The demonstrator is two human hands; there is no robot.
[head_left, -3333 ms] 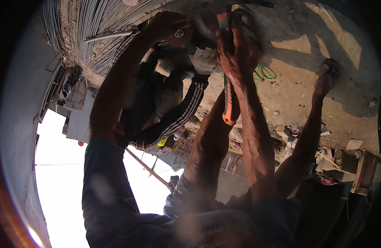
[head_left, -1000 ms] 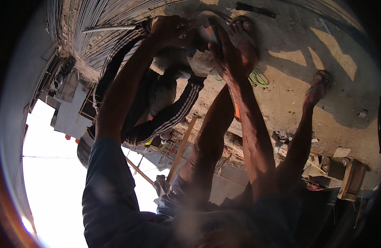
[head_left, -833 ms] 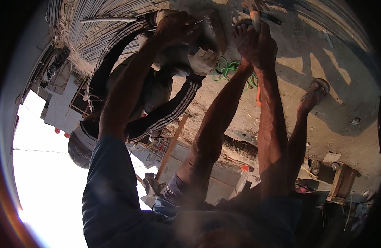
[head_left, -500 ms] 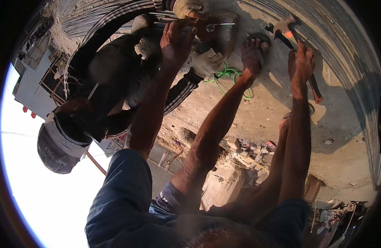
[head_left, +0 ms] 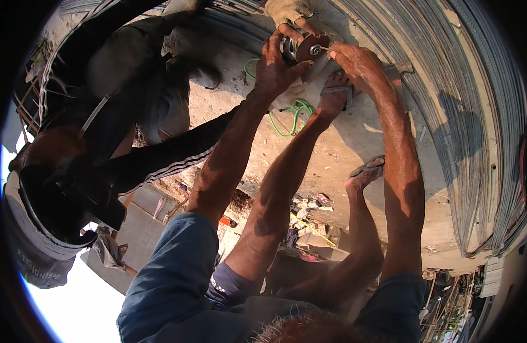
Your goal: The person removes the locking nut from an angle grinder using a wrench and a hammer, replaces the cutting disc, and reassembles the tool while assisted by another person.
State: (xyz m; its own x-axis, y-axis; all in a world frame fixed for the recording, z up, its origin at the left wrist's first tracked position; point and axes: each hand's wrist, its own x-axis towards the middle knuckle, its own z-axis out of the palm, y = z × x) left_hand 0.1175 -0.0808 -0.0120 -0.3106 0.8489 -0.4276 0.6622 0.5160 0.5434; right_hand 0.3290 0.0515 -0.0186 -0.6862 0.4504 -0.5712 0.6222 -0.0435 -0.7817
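Note:
A round dark cutting disc (head_left: 304, 52) with a metal centre faces me, mounted on an angle grinder (head_left: 286, 48) that is mostly hidden. My left hand (head_left: 275, 71) grips at the left of the disc, thumb by its lower edge and fingers against the tool. From the other side, my right hand (head_left: 360, 64) pinches a thin metal pin (head_left: 325, 49) whose tip meets the disc's centre. A co-worker's gloved hand (head_left: 289, 10) reaches in from above, bare fingertips touching the grinder near the disc. The co-worker's other hand is mostly hidden behind my left hand.
Below the tool lies a looped green cord (head_left: 292, 123). My sandalled foot (head_left: 336, 94) stands close by. The hammer (head_left: 402, 68) rests beyond my right wrist, partly covered. Long metal bars (head_left: 463, 126) curve along the right. The co-worker crouches at left; rubble (head_left: 312, 220) lies behind my leg.
My right hand has left the hammer on the ground and come up to the disc with the pin. My left hand has moved right onto the grinder. The disc has turned to face me.

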